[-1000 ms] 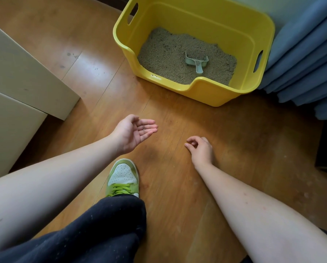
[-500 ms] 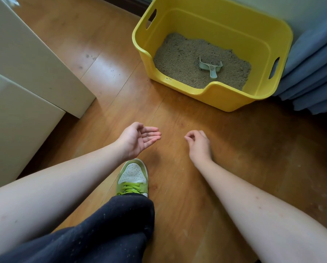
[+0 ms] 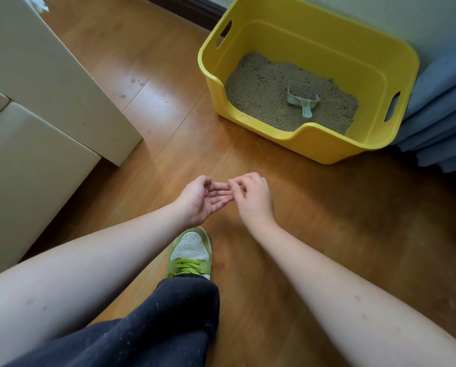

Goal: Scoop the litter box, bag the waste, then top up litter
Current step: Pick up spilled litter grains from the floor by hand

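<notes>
Litter box [image 3: 375,83]: yellow plastic, upright on the floor, beyond the right hand [image 3: 253,197]. Litter [image 3: 261,88]: grey-tan granules inside. Scoop [image 3: 302,100]: pale green, lying on the litter.

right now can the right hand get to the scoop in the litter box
Probably yes. The right hand holds nothing and meets the left hand over bare floor. The scoop lies uncovered on the litter in the open-topped litter box, handle toward its low front lip. It needs a forward reach.

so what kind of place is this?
Most likely a room in a home: wood floor, a yellow litter box with a scoop lying in the litter against the wall, blue curtain beside it, and white cabinets.
</notes>
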`<action>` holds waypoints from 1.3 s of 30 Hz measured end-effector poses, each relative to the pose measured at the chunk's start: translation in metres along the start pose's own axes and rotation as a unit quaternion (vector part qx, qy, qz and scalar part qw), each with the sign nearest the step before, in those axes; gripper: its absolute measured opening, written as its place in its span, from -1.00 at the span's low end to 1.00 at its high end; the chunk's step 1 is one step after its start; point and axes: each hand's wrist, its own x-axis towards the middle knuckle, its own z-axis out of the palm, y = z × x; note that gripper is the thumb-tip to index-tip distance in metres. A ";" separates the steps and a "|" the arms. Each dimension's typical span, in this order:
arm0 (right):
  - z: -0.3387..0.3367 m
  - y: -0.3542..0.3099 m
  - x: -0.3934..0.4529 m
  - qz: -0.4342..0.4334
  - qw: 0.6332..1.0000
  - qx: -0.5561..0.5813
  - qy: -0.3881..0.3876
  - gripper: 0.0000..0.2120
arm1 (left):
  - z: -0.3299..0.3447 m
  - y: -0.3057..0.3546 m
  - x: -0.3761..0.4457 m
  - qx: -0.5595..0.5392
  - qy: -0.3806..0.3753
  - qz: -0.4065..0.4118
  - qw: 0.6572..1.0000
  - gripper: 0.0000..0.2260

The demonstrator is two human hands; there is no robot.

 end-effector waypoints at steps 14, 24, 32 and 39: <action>0.020 0.049 -0.002 0.138 0.975 -0.133 -0.114 -0.79 | -0.032 0.009 0.001 0.002 0.033 0.016 0.999 -0.56; 0.028 0.043 0.005 0.139 0.962 -0.223 -0.069 -0.86 | -0.040 0.016 0.004 0.006 0.028 0.022 0.999 -0.57; 0.018 0.016 0.012 0.067 0.992 -0.097 -0.054 -0.90 | -0.022 0.010 0.011 0.022 0.017 -0.004 1.000 -0.57; -0.005 0.004 0.018 -0.011 0.998 -0.053 -0.036 -0.83 | 0.021 0.010 0.024 -0.014 0.002 -0.017 1.000 -0.70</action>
